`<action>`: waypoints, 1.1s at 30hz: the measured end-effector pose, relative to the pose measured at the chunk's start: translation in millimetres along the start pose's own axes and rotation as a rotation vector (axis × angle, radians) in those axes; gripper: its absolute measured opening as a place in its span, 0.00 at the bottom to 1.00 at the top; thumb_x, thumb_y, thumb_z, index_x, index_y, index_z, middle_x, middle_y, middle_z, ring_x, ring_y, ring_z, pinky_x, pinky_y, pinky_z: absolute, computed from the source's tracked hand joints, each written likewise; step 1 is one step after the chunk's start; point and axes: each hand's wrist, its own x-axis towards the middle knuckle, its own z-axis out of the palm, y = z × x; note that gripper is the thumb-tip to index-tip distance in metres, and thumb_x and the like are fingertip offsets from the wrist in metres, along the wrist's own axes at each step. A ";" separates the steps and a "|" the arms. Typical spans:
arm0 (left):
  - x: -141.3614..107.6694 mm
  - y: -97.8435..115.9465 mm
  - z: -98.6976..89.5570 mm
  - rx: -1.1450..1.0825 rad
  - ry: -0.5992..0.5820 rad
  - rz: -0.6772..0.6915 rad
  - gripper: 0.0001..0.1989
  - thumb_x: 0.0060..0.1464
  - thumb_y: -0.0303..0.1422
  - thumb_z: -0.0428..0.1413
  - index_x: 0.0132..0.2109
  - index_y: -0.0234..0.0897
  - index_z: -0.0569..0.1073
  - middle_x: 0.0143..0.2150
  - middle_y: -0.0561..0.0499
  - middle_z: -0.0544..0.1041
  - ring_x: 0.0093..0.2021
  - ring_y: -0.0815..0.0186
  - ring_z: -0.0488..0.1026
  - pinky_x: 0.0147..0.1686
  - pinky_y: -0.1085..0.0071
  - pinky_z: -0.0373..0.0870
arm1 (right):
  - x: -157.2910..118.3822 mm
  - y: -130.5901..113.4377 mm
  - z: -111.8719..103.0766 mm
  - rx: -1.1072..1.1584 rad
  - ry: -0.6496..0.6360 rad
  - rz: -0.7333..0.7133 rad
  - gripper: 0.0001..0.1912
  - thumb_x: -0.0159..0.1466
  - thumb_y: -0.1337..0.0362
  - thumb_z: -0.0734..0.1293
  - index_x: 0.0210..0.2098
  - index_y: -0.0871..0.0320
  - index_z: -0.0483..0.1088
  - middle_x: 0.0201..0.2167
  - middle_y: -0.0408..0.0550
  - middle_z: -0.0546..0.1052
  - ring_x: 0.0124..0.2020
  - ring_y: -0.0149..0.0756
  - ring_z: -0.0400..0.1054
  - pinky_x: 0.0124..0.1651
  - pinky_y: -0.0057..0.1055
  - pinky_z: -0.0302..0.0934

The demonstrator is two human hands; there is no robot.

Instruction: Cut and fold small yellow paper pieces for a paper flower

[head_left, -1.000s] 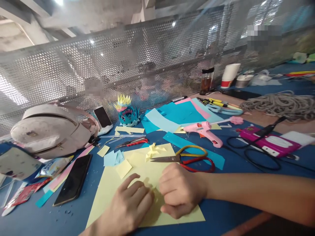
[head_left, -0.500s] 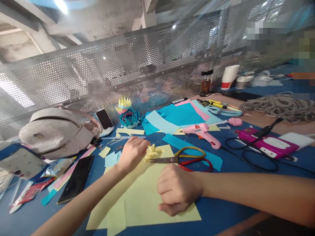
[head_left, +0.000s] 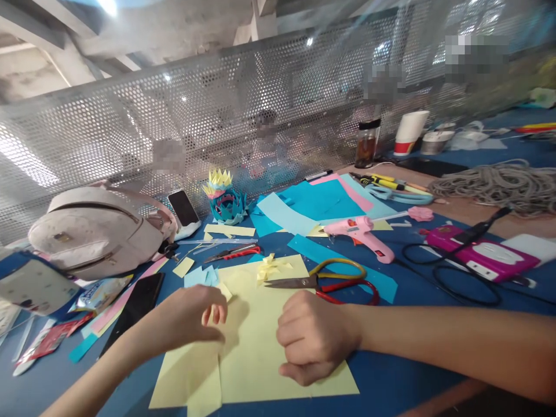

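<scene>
My right hand (head_left: 315,336) is a closed fist resting on a large pale yellow sheet (head_left: 260,365) on the blue table. My left hand (head_left: 191,315) hovers over the sheet's left edge with fingers and thumb curled toward each other; whether it pinches anything is unclear. A small yellow square (head_left: 225,291) lies just beyond its fingertips. A crumpled yellow folded piece (head_left: 271,266) sits at the sheet's far edge. Scissors with yellow and red handles (head_left: 330,281) lie just behind my right hand.
Small red scissors (head_left: 232,252), a pink glue gun (head_left: 360,231) and blue paper sheets (head_left: 313,202) lie behind. A paper flower (head_left: 223,200), a propped phone (head_left: 182,207) and a backpack (head_left: 91,229) stand at the left; a black phone (head_left: 136,304) lies nearby. A pink device with cable (head_left: 482,255) and rope (head_left: 499,185) are on the right.
My left hand reached out to the crumpled yellow piece, then drew back to the sheet's left edge. The right fist has stayed on the sheet.
</scene>
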 end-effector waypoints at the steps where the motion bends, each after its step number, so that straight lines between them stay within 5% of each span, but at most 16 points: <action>1: -9.9 2.7 6.5 0.012 -0.013 -0.042 0.12 0.46 0.29 0.69 0.39 0.40 0.77 0.37 0.56 0.81 0.36 0.64 0.79 0.32 0.76 0.66 | -0.2 0.0 0.6 0.000 -0.009 0.003 0.26 0.62 0.60 0.69 0.17 0.55 0.50 0.17 0.37 0.56 0.20 0.30 0.53 0.23 0.34 0.38; 3: -24.6 8.1 20.1 0.034 -0.025 -0.128 0.18 0.40 0.29 0.71 0.39 0.40 0.76 0.38 0.55 0.80 0.37 0.60 0.78 0.31 0.75 0.62 | -0.1 -0.1 1.3 0.004 -0.025 0.005 0.26 0.64 0.60 0.68 0.17 0.56 0.51 0.17 0.38 0.57 0.20 0.30 0.53 0.23 0.34 0.38; 7: -37.1 13.8 37.8 0.003 -0.059 -0.256 0.10 0.44 0.28 0.66 0.36 0.39 0.75 0.34 0.55 0.80 0.35 0.61 0.77 0.30 0.75 0.59 | 2.1 -0.1 0.8 0.026 -0.016 0.006 0.25 0.65 0.61 0.66 0.17 0.56 0.51 0.17 0.38 0.57 0.20 0.30 0.52 0.23 0.33 0.38; 16: -33.4 -0.8 37.3 -0.353 -0.010 -0.223 0.07 0.44 0.26 0.61 0.33 0.38 0.72 0.32 0.56 0.74 0.34 0.66 0.72 0.32 0.75 0.61 | 4.1 0.7 -0.2 0.051 -0.030 0.046 0.27 0.71 0.61 0.58 0.16 0.56 0.53 0.17 0.39 0.57 0.20 0.32 0.51 0.24 0.34 0.38; 21: 1.3 11.7 48.1 -0.663 0.122 -0.128 0.15 0.46 0.36 0.66 0.36 0.38 0.67 0.22 0.63 0.60 0.24 0.72 0.57 0.25 0.77 0.54 | 6.9 2.6 -4.3 0.154 -0.114 0.363 0.28 0.76 0.51 0.55 0.24 0.58 0.69 0.22 0.42 0.69 0.23 0.30 0.59 0.27 0.32 0.44; 25: 23.3 29.1 59.6 -0.826 0.289 -0.094 0.14 0.47 0.35 0.64 0.37 0.38 0.67 0.23 0.63 0.59 0.25 0.73 0.56 0.25 0.78 0.54 | 12.2 5.3 -9.9 0.341 -0.105 0.672 0.24 0.71 0.45 0.62 0.33 0.58 0.73 0.26 0.42 0.73 0.25 0.29 0.63 0.30 0.27 0.49; 33: 25.3 26.5 68.0 -0.987 0.383 -0.059 0.12 0.50 0.34 0.64 0.39 0.37 0.69 0.24 0.59 0.68 0.25 0.72 0.66 0.27 0.78 0.63 | 13.4 5.8 -11.7 0.377 -0.141 0.825 0.16 0.66 0.61 0.68 0.25 0.58 0.64 0.21 0.38 0.66 0.24 0.28 0.59 0.29 0.26 0.46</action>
